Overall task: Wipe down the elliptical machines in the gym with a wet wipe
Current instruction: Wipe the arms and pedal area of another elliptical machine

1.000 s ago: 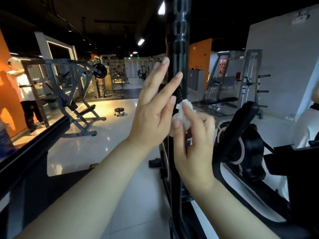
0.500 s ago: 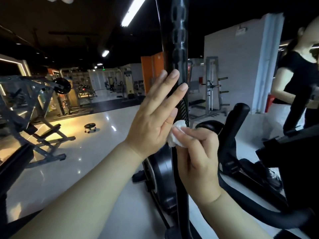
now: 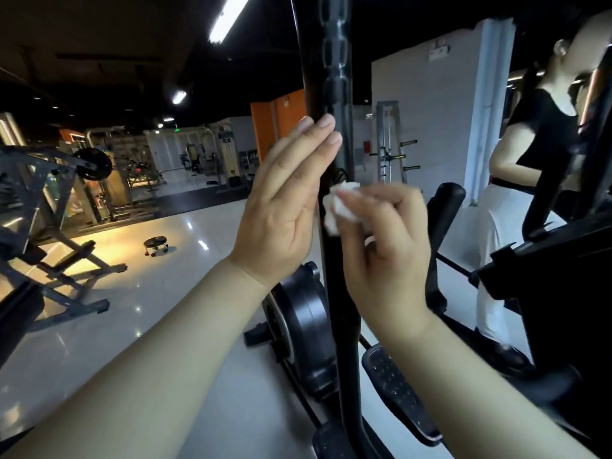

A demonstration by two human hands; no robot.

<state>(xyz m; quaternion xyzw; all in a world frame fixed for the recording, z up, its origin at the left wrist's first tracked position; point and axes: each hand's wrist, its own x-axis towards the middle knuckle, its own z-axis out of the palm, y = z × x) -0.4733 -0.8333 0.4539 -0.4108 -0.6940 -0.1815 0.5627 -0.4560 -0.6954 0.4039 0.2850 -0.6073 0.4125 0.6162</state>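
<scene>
A black upright handle bar (image 3: 334, 71) of the elliptical machine rises through the middle of the head view. My left hand (image 3: 284, 200) lies flat against its left side, fingers straight and pointing up. My right hand (image 3: 384, 240) pinches a crumpled white wet wipe (image 3: 337, 207) and presses it against the bar just right of my left palm. Below, the machine's black flywheel housing (image 3: 304, 329) and a foot pedal (image 3: 397, 395) stand on the floor.
A person in a black top and white trousers (image 3: 516, 180) stands close on the right beside another black machine (image 3: 563, 293). A grey weight bench frame (image 3: 56, 226) and a small wheeled stool (image 3: 155, 245) sit on the glossy floor to the left.
The view has swung right, bringing the person on the right into view. My right hand with the wipe has shifted a little along the bar; my left hand stays flat on it.
</scene>
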